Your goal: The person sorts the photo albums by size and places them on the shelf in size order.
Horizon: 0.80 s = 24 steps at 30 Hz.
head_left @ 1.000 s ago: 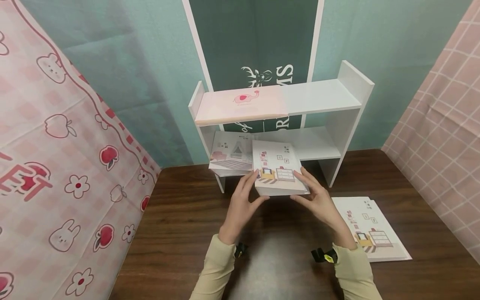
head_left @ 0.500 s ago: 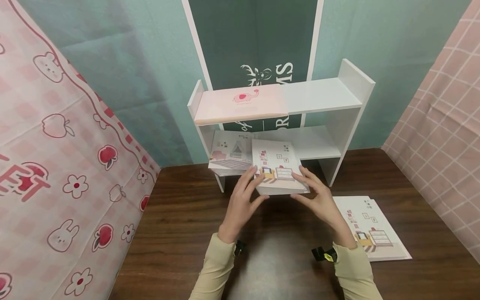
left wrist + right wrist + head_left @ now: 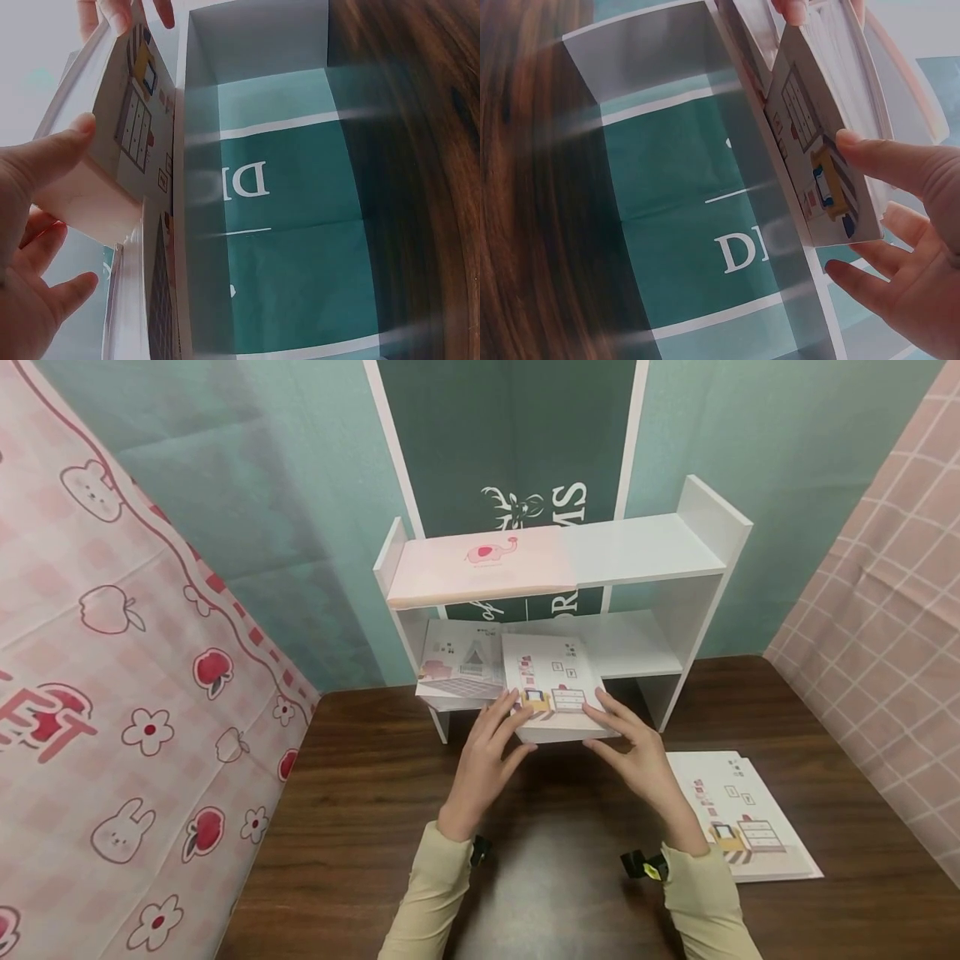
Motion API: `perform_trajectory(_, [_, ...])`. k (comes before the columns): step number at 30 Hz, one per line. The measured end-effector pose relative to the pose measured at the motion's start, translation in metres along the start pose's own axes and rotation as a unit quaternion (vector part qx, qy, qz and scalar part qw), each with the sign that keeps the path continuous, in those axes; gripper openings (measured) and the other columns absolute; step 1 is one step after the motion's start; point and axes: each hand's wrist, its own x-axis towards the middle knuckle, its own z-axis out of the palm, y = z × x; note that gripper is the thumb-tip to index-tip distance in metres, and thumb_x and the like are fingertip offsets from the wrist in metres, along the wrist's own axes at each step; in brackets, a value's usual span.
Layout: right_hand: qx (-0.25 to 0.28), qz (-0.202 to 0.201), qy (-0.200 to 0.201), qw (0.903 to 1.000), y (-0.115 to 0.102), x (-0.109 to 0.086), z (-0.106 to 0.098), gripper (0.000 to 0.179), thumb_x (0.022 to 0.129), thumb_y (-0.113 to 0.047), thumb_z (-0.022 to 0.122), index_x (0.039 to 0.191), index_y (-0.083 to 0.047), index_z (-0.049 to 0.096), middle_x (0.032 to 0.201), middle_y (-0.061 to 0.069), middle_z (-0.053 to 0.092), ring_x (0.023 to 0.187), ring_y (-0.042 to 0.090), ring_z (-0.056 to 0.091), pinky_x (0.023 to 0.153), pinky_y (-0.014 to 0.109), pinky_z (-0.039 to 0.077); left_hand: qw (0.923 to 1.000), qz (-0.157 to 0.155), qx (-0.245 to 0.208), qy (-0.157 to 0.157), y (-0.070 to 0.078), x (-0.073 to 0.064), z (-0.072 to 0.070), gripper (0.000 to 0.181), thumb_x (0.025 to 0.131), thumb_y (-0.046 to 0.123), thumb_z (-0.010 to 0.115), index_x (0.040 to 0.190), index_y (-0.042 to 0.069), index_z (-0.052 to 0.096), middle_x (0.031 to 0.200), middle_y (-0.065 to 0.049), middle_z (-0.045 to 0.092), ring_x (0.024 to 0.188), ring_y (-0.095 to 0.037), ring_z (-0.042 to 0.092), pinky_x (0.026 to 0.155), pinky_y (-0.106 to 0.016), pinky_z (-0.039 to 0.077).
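Observation:
Both hands hold a thick white book (image 3: 553, 681) with drawn furniture on its cover, lying partly on the middle shelf of the white desk shelf (image 3: 637, 643). My left hand (image 3: 483, 756) grips its front left corner, fingers on the cover and thumb at the lower front edge. At the front right corner, my right hand (image 3: 633, 756) grips it the same way. The left wrist view shows the thumb against the book's printed face (image 3: 142, 124); the right wrist view shows pale page edges (image 3: 847, 60). Touching or nearly touching its left side is a greyish book (image 3: 461, 664) on the same shelf.
A pink item with an elephant print (image 3: 483, 564) covers the left of the top shelf. On the brown wooden table (image 3: 337, 827), another white book (image 3: 750, 818) lies at the right. Patterned pink cloths hang at both sides, and a green cloth (image 3: 517, 435) hangs behind.
The held book has slid slightly back onto the shelf, and both hands have followed it. The other books stay where they were.

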Motion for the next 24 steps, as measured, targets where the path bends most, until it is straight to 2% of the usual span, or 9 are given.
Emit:
perform_trajectory(5, [-0.011, -0.003, 0.0, 0.9999, 0.0035, 0.0017, 0.0004, 0.054, 0.075, -0.003, 0.074, 0.126, -0.014, 0.059, 0.145, 0.007, 0.04, 0.129, 0.035, 0.04, 0.074, 0.002, 0.043, 1.0, -0.007, -0.003, -0.002, -0.0004, 0.001, 0.0, 0.055, 0.076, 0.023, 0.074, 0.127, 0.018, 0.055, 0.144, -0.006, 0.04, 0.135, -0.021, 0.035, 0.108, -0.047, 0.031])
perform_trajectory(12, [-0.027, -0.006, 0.002, 0.9996, 0.0036, 0.0041, 0.0012, 0.056, 0.074, -0.002, 0.075, 0.126, -0.014, 0.059, 0.144, 0.009, 0.041, 0.129, 0.035, 0.04, 0.081, 0.001, 0.039, 0.9998, -0.015, -0.006, -0.007, -0.0026, 0.0018, 0.0009, 0.054, 0.077, 0.022, 0.074, 0.127, 0.017, 0.055, 0.145, -0.005, 0.04, 0.135, -0.019, 0.034, 0.109, -0.047, 0.029])
perform_trajectory(17, [-0.029, -0.004, 0.001, 0.9996, 0.0033, 0.0062, 0.0028, 0.056, 0.074, -0.002, 0.075, 0.126, -0.015, 0.059, 0.143, 0.009, 0.042, 0.129, 0.034, 0.04, 0.086, -0.001, 0.033, 0.9999, -0.014, 0.003, -0.008, -0.0064, 0.0025, 0.0004, 0.054, 0.077, 0.022, 0.074, 0.127, 0.017, 0.055, 0.145, -0.004, 0.04, 0.135, -0.017, 0.035, 0.108, -0.05, 0.028])
perform_trajectory(24, [-0.037, 0.004, -0.003, 0.9993, 0.0032, 0.0089, 0.0043, 0.055, 0.076, -0.004, 0.074, 0.127, -0.018, 0.058, 0.145, 0.006, 0.04, 0.131, 0.033, 0.038, 0.087, -0.002, 0.031, 0.9999, -0.007, 0.008, -0.005, -0.0099, 0.0052, 0.0008, 0.052, 0.077, 0.021, 0.074, 0.126, 0.017, 0.056, 0.144, -0.004, 0.042, 0.135, -0.017, 0.035, 0.108, -0.053, 0.026])
